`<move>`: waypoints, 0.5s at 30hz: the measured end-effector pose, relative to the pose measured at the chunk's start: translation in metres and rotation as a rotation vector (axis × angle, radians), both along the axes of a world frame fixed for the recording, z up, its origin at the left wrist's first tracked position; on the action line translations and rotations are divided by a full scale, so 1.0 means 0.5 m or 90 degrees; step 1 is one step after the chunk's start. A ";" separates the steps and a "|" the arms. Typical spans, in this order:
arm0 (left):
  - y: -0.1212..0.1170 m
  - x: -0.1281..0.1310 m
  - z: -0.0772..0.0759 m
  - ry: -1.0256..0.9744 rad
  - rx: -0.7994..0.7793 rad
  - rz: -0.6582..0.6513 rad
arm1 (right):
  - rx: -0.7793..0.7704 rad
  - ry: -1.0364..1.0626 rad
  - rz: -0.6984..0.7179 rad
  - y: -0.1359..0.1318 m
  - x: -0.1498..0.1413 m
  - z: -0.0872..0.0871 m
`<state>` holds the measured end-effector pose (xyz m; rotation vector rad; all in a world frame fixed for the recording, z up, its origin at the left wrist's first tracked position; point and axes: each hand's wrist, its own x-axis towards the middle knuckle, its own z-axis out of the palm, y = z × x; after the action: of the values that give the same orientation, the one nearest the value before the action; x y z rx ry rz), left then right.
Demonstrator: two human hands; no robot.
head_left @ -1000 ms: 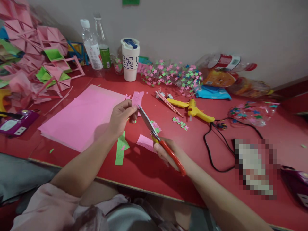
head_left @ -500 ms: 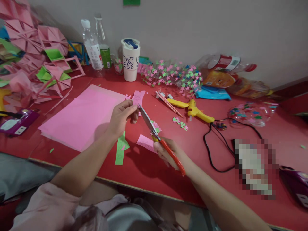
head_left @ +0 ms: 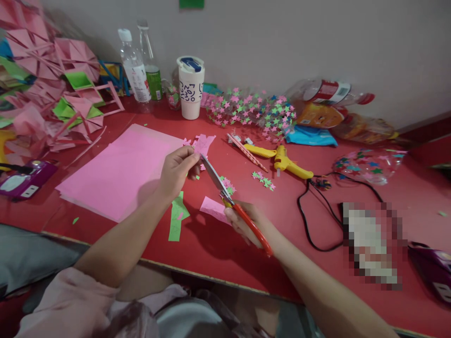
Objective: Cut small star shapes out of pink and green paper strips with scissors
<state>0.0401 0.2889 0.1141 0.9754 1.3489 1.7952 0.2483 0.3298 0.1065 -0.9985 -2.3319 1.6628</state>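
1. Since half a second ago the small pink paper piece (head_left: 203,143) has turned in the left hand (head_left: 178,170); its upper edge, which stood fairly square, now leans to the right and shows jagged points
2. The scissors (head_left: 232,206) have hardly moved; their blade tips sit a touch nearer the paper's lower edge than before
3. The left hand pinches the pink piece between thumb and fingertips, lifted above the red table (head_left: 211,253), just right of the big pink sheet (head_left: 120,171)
4. The right hand (head_left: 244,224) is wrapped around the orange handles; the blades look nearly closed, pointing up and left, with their tips touching the paper
5. The pink piece is small, thin and ragged along the top
6. Near the hands lie a green paper strip (head_left: 177,217) and a pink scrap (head_left: 213,208); further right are a yellow glue gun (head_left: 291,165) and its black cord (head_left: 310,220)
7. A white cup (head_left: 190,87) stands at the far side beside a heap of paper stars (head_left: 252,109)
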 end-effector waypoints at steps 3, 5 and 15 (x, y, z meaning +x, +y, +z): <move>0.000 0.000 0.001 0.006 -0.007 0.004 | -0.003 -0.008 -0.011 0.000 -0.001 0.001; -0.001 0.000 0.001 0.003 -0.008 0.004 | -0.002 -0.016 -0.012 0.000 -0.002 0.001; 0.000 0.003 0.002 -0.016 -0.005 0.001 | -0.013 -0.026 -0.014 -0.002 -0.002 -0.002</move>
<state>0.0416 0.2889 0.1151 0.9446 1.3403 1.7968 0.2472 0.3287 0.1057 -1.0676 -2.3250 1.6779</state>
